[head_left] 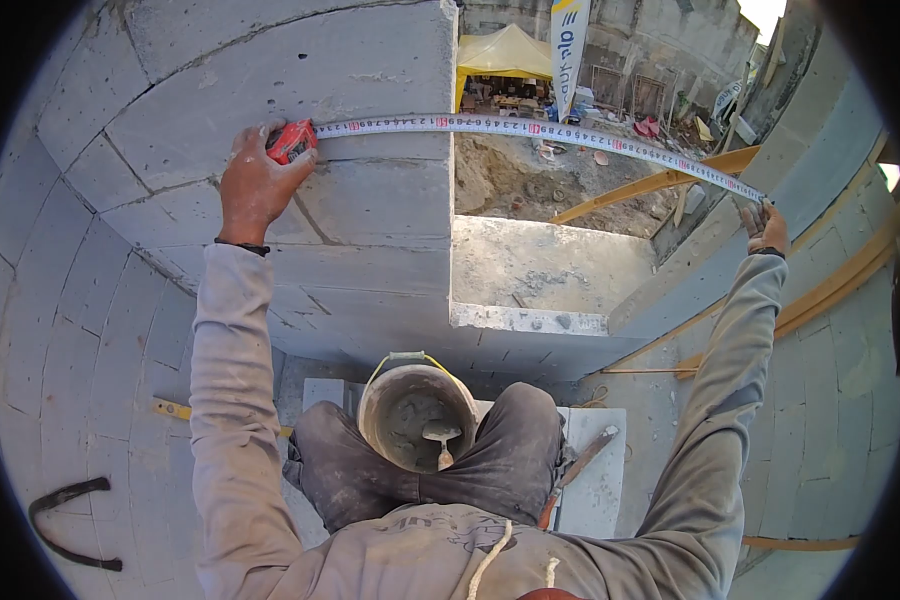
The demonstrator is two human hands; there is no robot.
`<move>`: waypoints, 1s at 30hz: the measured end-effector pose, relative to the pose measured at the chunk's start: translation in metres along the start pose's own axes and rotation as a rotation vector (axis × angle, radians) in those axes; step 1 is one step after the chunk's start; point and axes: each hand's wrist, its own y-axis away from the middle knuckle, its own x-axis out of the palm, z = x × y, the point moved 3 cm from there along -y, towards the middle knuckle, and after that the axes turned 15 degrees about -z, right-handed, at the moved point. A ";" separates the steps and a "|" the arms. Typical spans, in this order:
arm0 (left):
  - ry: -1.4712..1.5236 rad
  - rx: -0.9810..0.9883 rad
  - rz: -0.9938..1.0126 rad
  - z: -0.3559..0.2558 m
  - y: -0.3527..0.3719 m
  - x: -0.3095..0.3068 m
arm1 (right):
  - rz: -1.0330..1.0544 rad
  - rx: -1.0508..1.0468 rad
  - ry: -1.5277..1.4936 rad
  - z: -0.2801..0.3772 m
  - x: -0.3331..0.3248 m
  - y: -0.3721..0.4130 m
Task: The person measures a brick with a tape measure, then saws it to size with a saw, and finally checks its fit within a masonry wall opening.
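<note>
My left hand is closed around the red case of a tape measure, held against the grey block wall. From the case the white blade stretches right across the window opening, bowing slightly. At the far right, my right hand pinches the blade's end close to the opening's right side. Between my knees stands a bucket of grey mortar, with a trowel resting in it.
A hand tool with a reddish handle leans on a pale block beside my right leg. Through the opening, a wooden plank, rubble and a yellow-topped tent show. A black curved strip is at lower left.
</note>
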 end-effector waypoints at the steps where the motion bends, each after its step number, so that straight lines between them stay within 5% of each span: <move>1: -0.001 0.001 -0.008 0.000 0.001 0.001 | 0.002 0.000 -0.001 0.000 0.000 0.002; 30: 0.005 0.031 -0.106 -0.003 0.007 0.000 | -0.030 -0.023 0.074 0.002 -0.002 0.011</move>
